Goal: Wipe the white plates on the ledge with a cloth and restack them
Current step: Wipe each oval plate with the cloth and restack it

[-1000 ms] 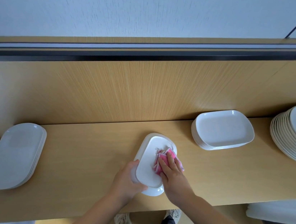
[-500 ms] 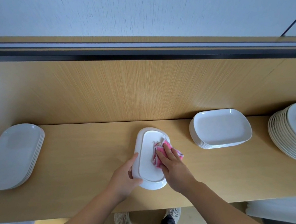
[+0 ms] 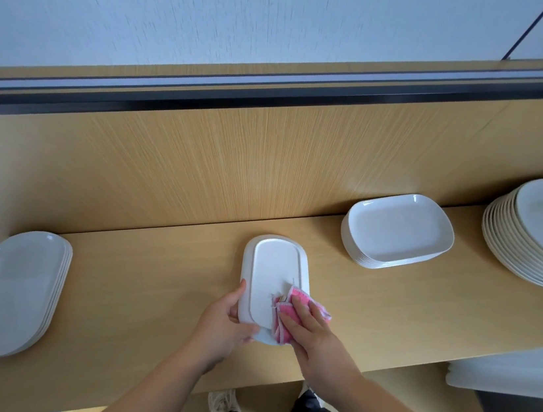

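A white oblong plate (image 3: pixel 272 271) lies upside down on the wooden ledge (image 3: pixel 149 286), its long side pointing away from me. My left hand (image 3: pixel 227 324) grips its near left edge, thumb on the rim. My right hand (image 3: pixel 311 335) presses a folded pink cloth (image 3: pixel 287 315) flat against the plate's near right part. A stack of the same oblong plates (image 3: pixel 14 289) sits at the ledge's left end.
A stack of white rectangular dishes (image 3: pixel 397 233) stands to the right of the plate. Farther right is a tall stack of round plates (image 3: pixel 542 234). A wooden back panel (image 3: pixel 234 166) rises behind the ledge. White folded material (image 3: pixel 510 372) lies below at right.
My right hand has slid the pink cloth toward me, from the plate's middle to its near right end. The plate has turned a little straighter under my left hand.
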{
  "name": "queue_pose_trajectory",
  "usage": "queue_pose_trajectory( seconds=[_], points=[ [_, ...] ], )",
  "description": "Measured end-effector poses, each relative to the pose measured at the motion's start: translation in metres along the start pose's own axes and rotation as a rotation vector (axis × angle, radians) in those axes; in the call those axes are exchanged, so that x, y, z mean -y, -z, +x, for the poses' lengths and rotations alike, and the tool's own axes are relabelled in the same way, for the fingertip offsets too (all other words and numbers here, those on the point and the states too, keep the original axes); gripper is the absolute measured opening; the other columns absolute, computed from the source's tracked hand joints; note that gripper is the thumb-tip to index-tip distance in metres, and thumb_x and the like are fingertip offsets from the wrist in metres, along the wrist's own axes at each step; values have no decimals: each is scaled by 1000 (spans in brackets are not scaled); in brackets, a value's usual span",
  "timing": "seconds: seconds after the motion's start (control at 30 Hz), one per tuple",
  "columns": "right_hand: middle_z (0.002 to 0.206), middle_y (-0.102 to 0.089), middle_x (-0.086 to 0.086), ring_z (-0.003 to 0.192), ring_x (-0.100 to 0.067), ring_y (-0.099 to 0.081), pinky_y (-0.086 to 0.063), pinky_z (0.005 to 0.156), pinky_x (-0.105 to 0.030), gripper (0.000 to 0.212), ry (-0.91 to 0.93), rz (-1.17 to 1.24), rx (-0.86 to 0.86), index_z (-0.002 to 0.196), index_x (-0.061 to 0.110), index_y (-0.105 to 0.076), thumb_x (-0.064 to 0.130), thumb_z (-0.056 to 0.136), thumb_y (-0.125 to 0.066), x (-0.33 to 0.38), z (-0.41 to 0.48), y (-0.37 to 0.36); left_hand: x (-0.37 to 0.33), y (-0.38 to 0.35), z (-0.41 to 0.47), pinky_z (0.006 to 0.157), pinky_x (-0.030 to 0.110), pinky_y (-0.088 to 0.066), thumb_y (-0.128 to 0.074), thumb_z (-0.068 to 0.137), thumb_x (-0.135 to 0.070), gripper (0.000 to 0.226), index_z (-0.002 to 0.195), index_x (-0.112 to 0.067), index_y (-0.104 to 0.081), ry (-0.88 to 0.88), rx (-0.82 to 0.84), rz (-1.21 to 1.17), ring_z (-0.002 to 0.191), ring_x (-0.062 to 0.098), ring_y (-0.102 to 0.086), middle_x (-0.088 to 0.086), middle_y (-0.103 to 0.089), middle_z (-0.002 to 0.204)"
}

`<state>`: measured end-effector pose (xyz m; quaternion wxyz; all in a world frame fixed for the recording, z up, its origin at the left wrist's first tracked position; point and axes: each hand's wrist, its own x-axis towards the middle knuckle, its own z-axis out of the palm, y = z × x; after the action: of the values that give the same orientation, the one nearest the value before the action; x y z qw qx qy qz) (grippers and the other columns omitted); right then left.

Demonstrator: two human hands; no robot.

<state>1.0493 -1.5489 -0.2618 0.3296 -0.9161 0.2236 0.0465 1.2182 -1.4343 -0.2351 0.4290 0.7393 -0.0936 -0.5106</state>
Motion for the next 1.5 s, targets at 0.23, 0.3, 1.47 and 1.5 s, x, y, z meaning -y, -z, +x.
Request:
queue_pose_trajectory(
  seconds=[0.23, 0.3, 1.47, 1.5],
  points=[
    [158, -28, -1, 145, -36, -25, -24, 114, -51, 59, -14, -179, 175, 148, 27, -38, 41, 94, -20, -5, 25, 24, -11, 2, 0, 76, 38, -60, -71, 78, 7, 90, 151, -24, -26, -42, 37, 84, 77, 16, -62, 2, -65, 94],
    [163, -9, 5, 150, -28, -4, -13, 120, -46, 51, -19, -207, 177, 153, 30, -24, 38, 103, -24, -12, 35, 25, -12, 3, 1, 75, 37, -60, -70, 78, 7, 89, 151, -23, -27, -47, 38, 97, 72, 14, -60, 2, -65, 91],
    [156, -27, 5, 144, -30, -17, -10, 111, -56, 51, 331, -386, 153, 150, 29, -31, 44, 105, -11, -19, 34, 23, -19, -2, -2, 63, 25, -57, -75, 75, 7, 91, 149, -22, -32, -54, 30, 108, 74, 10, -64, -1, -66, 94],
    [152, -38, 5, 141, -29, -29, -22, 110, -54, 47, 353, -421, 112, 147, 30, -36, 41, 105, -18, -22, 31, 22, -19, -2, -2, 64, 27, -58, -76, 74, 6, 92, 149, -22, -31, -50, 33, 99, 79, 13, -65, 1, -67, 97]
  ],
)
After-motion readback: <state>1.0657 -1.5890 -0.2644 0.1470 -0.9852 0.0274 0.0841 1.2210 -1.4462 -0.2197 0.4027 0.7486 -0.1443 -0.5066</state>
